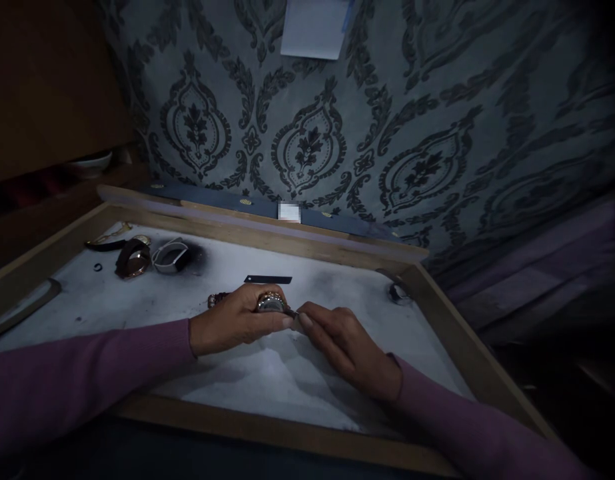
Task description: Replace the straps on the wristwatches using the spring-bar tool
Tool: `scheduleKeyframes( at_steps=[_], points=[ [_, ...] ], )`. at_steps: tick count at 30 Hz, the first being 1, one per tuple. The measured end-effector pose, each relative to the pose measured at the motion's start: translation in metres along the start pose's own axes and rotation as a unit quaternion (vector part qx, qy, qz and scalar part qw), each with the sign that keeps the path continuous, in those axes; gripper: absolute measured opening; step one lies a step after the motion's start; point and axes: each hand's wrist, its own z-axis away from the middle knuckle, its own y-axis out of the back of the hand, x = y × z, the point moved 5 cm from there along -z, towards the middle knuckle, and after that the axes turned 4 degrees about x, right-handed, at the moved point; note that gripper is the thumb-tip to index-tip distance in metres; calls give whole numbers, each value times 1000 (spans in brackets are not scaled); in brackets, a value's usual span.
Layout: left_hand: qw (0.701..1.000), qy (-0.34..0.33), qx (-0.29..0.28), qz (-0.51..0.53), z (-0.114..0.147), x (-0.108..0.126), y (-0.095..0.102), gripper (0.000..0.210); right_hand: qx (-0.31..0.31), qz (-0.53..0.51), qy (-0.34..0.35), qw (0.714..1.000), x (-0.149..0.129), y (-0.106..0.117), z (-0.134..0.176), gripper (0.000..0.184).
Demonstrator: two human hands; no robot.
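My left hand (240,317) is closed around a wristwatch (272,303) with a shiny, gold-toned case, holding it over the white work surface. Part of a dark strap with a buckle (217,300) sticks out beyond its fingers on the left. My right hand (344,343) is pinched at the right edge of the watch case. Between its fingertips and the case shows a thin dark piece (290,312); the fingers cover most of it, and its kind cannot be made out. Just behind the watch lies a flat black strip (268,280), resembling a cutter blade.
A wooden-framed tray (307,427) with a white bottom (227,387) surrounds my hands. At its back left lie a brown-strapped watch (132,259), a grey-strapped watch (171,256) and a gold chain (110,233). A dark ring-shaped item (398,292) lies at the right. Patterned wallpaper (307,143) rises behind.
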Motion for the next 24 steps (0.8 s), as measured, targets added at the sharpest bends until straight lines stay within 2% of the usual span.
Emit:
scheduleKeyframes(
  at_steps=[6, 20, 24],
  points=[
    [1000, 2, -4, 13, 0, 1, -1, 22, 4, 7, 17, 1000, 0, 0, 0, 26],
    [1000, 22, -10, 8, 0, 2, -2, 23, 2, 12, 11, 1000, 1, -1, 0, 27],
    [999, 33, -8, 39, -2, -2, -2, 24, -1, 15, 10, 1000, 2, -2, 1, 27]
  ],
)
